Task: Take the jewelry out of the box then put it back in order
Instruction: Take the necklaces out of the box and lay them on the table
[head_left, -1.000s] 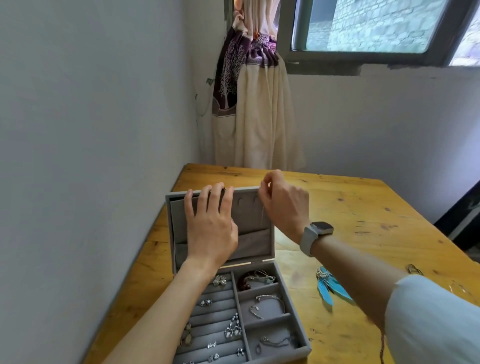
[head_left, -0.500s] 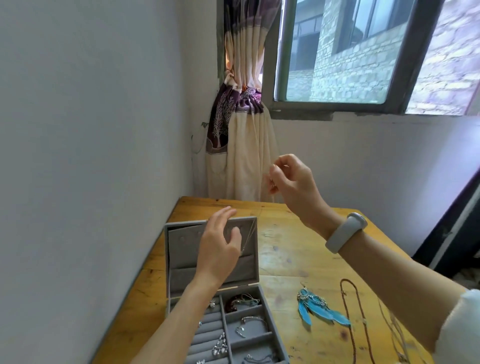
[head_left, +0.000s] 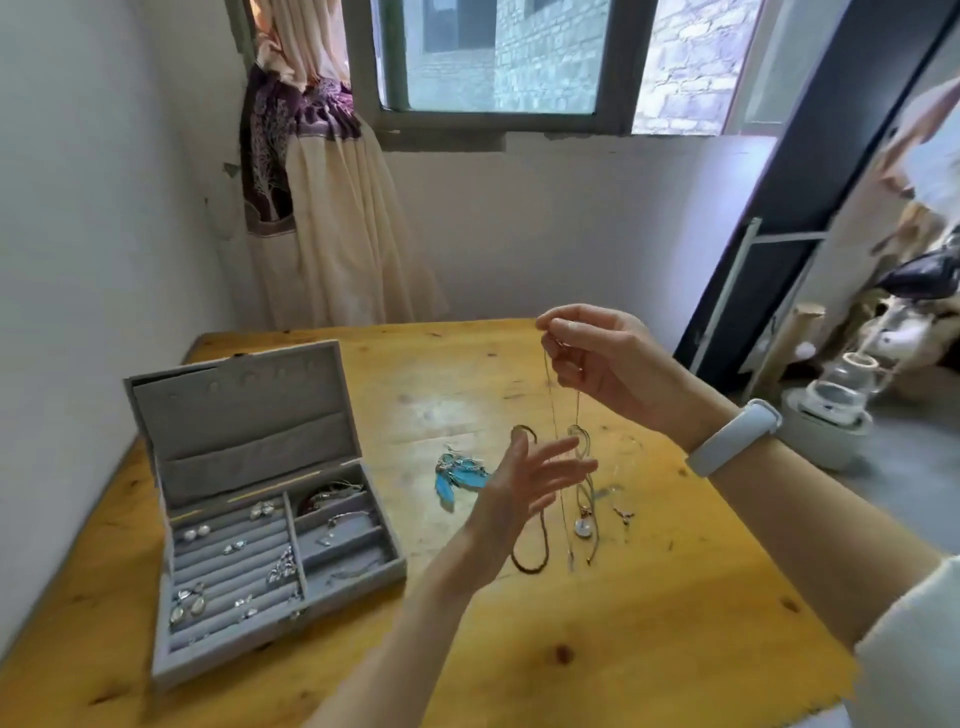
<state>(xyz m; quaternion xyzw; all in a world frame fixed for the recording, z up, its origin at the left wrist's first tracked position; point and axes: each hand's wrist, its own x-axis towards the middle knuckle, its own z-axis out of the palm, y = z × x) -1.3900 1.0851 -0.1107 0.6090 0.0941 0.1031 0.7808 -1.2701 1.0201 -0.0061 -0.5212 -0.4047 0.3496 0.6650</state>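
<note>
While the right hand (head_left: 597, 358) pinched the top of a thin chain necklace (head_left: 558, 467) between thumb and fingertips, the chain hung straight down over the counter (head_left: 415, 384), its lower end near the pieces already laid out there. The left hand (head_left: 524, 483) was spread wide, fingers relaxed and holding nothing, just beside the hanging strands. The grey jewelry box (head_left: 249, 499) stood open, well apart to the left, with earrings in its ring rows and bracelets in its right-hand compartments; its lid hooks looked bare.

By my judgement, the step in hand was laying this necklace down among the removed pieces. To do it well, the lower end should have touched the wood first, in a bare patch clear of the dark cord necklace (head_left: 530, 545) and the pendant cords (head_left: 584, 519), with the pinch then drawn away so the chain lay out in a line rather than a heap. The open left hand was well placed to steady the swing and guide the strands. Dropping it across the other cords or the blue feather earrings (head_left: 457, 475) risked a tangle that would slow the orderly return.
</note>
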